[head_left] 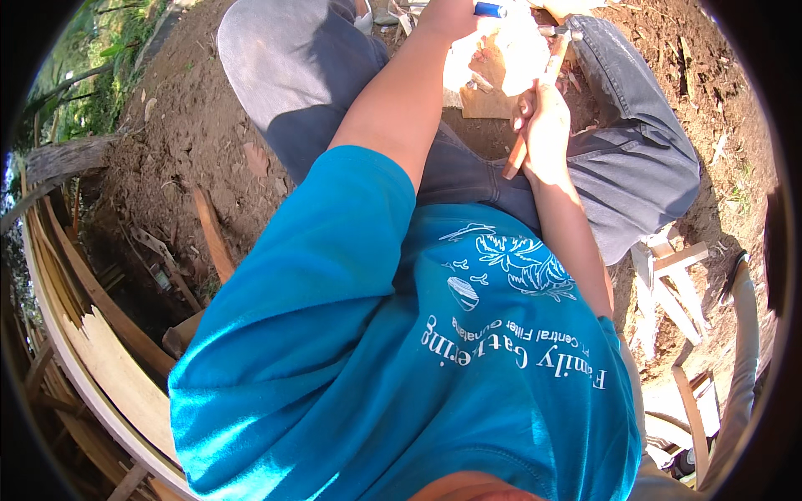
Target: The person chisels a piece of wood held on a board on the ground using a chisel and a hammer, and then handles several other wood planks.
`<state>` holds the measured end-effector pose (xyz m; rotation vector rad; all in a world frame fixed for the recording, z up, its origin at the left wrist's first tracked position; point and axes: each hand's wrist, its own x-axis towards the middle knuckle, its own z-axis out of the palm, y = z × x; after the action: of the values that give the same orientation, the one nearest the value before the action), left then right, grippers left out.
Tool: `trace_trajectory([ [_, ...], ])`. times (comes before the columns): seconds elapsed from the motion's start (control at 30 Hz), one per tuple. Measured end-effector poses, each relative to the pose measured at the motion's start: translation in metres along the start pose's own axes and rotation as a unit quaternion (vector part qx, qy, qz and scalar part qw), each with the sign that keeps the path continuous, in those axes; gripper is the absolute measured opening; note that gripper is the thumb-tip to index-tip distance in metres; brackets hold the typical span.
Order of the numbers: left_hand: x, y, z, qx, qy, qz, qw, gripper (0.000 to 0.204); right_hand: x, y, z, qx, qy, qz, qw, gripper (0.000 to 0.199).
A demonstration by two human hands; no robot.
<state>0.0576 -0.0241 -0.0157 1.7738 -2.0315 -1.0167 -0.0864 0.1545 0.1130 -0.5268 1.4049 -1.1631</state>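
Far up between the knees: left hand (pixel 449 15) fisted round a blue-handled tool (pixel 489 10) over pale wood (pixel 510 50), right hand (pixel 543 125) gripping a hammer (pixel 535 104) upright, seemingly ready to strike.

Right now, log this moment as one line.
left hand: grip on blue-handled tool | right hand: grip on wooden hammer handle | wood piece on dirt between knees

No packages, signs or screens are seen, and the only lettering found is a white printed design (pixel 511 311) of curved text lines with small line drawings above them, spread across the front of the bright blue T-shirt (pixel 334 359) worn low in the head view.
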Motion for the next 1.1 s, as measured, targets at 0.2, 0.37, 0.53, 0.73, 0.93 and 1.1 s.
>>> trace_trajectory([
  [0.2, 0.001, 0.025, 0.035, -0.072, 0.112, 0.13, 0.983, 0.029, 0.008, -0.005, -0.007, 0.015, 0.036, 0.014, 0.999, 0.025],
  [0.37, -0.006, 0.044, 0.038, -0.076, 0.123, 0.235, 0.961, 0.031, 0.006, -0.011, -0.007, 0.049, 0.08, 0.003, 0.996, 0.03],
  [0.53, -0.007, 0.036, 0.038, -0.077, 0.126, 0.273, 0.951, 0.034, 0.006, -0.008, -0.009, 0.045, 0.058, 0.023, 0.997, 0.029],
  [0.73, 0.009, 0.016, 0.051, -0.137, 0.104, 0.27, 0.947, 0.034, 0.007, -0.006, -0.01, 0.036, 0.057, 0.025, 0.997, 0.029],
  [0.93, 0.016, 0.013, 0.064, -0.141, 0.11, 0.261, 0.949, 0.034, 0.005, -0.013, -0.003, 0.034, 0.066, 0.025, 0.997, 0.033],
  [1.1, 0.006, 0.028, 0.059, -0.682, -0.108, 0.058, 0.721, 0.031, 0.003, -0.019, 0.0, 0.034, 0.083, 0.032, 0.995, 0.033],
])
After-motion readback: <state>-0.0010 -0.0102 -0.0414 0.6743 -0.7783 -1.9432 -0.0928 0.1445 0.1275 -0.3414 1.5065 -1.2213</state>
